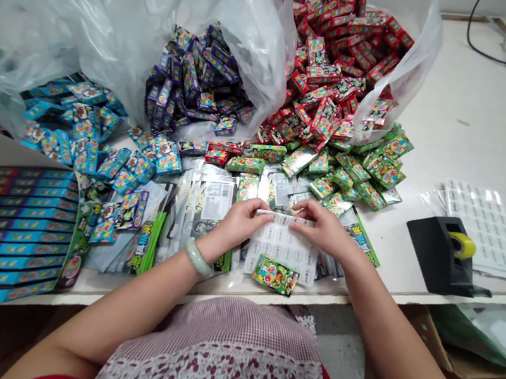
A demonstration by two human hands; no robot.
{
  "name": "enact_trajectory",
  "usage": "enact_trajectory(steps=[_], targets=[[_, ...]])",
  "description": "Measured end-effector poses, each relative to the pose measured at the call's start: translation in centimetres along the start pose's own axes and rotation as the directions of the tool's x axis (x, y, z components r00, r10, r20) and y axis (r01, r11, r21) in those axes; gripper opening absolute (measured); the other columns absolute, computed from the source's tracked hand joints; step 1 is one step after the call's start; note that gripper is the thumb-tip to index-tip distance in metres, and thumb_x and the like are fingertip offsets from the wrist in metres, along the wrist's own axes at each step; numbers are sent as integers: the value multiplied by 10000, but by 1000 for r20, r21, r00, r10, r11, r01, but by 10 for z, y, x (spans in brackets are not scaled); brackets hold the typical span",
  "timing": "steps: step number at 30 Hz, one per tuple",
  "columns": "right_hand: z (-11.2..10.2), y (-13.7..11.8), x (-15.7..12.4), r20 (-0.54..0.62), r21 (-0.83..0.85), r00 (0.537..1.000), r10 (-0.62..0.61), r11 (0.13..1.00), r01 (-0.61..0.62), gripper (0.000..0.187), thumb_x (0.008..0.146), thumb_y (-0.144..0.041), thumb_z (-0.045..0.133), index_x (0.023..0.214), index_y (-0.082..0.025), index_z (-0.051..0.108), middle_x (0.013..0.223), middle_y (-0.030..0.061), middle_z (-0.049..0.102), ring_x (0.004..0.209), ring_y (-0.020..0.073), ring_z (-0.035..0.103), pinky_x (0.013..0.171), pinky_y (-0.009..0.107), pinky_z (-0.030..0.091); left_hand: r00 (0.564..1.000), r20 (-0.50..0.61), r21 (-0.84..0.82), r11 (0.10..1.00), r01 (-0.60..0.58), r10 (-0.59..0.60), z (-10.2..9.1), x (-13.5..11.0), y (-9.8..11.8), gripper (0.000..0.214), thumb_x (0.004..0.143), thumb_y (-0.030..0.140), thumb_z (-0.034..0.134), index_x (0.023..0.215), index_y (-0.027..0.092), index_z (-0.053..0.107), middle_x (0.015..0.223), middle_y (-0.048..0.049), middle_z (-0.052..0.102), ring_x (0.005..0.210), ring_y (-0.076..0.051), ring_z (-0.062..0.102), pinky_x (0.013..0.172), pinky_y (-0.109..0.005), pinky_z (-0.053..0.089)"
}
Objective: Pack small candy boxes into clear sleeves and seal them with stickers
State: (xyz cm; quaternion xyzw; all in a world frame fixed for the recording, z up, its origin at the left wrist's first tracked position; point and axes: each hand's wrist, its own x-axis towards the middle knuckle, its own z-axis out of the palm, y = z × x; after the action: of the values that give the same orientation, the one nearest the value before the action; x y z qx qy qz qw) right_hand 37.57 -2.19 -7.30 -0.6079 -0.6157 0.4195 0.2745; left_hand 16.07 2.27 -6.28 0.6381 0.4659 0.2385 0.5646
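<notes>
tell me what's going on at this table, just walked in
A person is pinching the top edge of a printed sheet, left grip and right grip side by side. A green box lies on the sheet's lower part. Beyond are piles of red boxes and purple boxes in plastic bags, and a tape dispenser stands to the right.

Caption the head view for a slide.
Left hand and right hand hold a printed sheet by its far edge, green box on it, red boxes heaped beyond.
</notes>
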Motion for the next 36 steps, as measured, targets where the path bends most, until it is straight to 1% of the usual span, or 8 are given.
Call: enact_trajectory(steps=[4, 10, 15, 18, 23, 26, 33, 36], targets=[[-2, -3, 0, 69, -31, 997, 31, 999, -29, 79, 796, -280, 637, 843, -217, 639, 801, 20, 672, 728, 167, 584, 648, 298, 435, 1000, -6, -52, 998, -25, 25, 2, -1, -2, 154, 735, 317, 630, 782, 172, 606, 682, 16, 559, 626, -122, 479, 577, -240, 384], [-4, -2, -2, 82, 1, 995, 52, 999, -53, 124, 802, -323, 620, 814, -202, 645, 765, 21, 656, 698, 158, 557, 612, 284, 409, 998, 3, 37, 997, -70, 70, -1, -4, -1, 263, 811, 353, 551, 611, 182, 531, 592, 27, 468, 591, -121, 422, 566, -255, 352], [-4, -1, -2, 109, 22, 992, 59, 998, -62, 135, 791, -335, 627, 799, -200, 637, 720, 2, 622, 655, 141, 518, 592, 272, 382, 996, 22, 54, 995, -88, 87, -2, -4, 5, 215, 789, 313, 573, 624, 184, 524, 607, 33, 463, 609, -121, 426, 589, -258, 351], [-4, 1, -1, 130, 29, 990, 61, 997, -65, 136, 796, -336, 622, 792, -201, 632, 702, -4, 603, 640, 134, 496, 578, 267, 365, 995, 28, 71, 993, -93, 91, -2, -4, 5, 271, 800, 325, 582, 590, 183, 486, 587, 41, 425, 593, -116, 400, 582, -257, 343], [-5, 3, -1, 152, 39, 986, 63, 997, -70, 133, 802, -327, 607, 781, -196, 622, 686, -5, 581, 618, 127, 476, 549, 260, 346, 997, 3, -37, 996, -75, 75, 0, -5, 1, 122, 787, 276, 612, 750, 176, 552, 692, 23, 526, 663, -125, 485, 634, -255, 411], [-5, 2, -1, 154, 23, 986, 68, 997, -73, 138, 803, -328, 605, 779, -193, 621, 688, -2, 583, 624, 130, 480, 544, 258, 345, 995, -29, -18, 995, -98, 98, 1, -6, 0, 104, 797, 233, 589, 731, 174, 534, 699, 24, 521, 678, -125, 486, 644, -252, 412], [-5, 0, -2, 157, 6, 986, 60, 998, -61, 117, 800, -314, 609, 789, -199, 626, 693, -4, 600, 633, 136, 498, 560, 262, 359, 989, -5, -24, 989, -145, 145, 2, -6, -2, 29, 797, 181, 551, 770, 173, 560, 714, 16, 544, 687, -130, 511, 647, -258, 422], [-5, -1, -3, 155, -8, 986, 66, 998, -66, 111, 802, -310, 608, 787, -201, 625, 691, -3, 604, 632, 135, 500, 558, 261, 357, 989, -4, -13, 988, -151, 151, 2, -6, -1, 48, 800, 173, 547, 776, 177, 589, 745, 1, 583, 733, -148, 546, 711, -291, 456]])
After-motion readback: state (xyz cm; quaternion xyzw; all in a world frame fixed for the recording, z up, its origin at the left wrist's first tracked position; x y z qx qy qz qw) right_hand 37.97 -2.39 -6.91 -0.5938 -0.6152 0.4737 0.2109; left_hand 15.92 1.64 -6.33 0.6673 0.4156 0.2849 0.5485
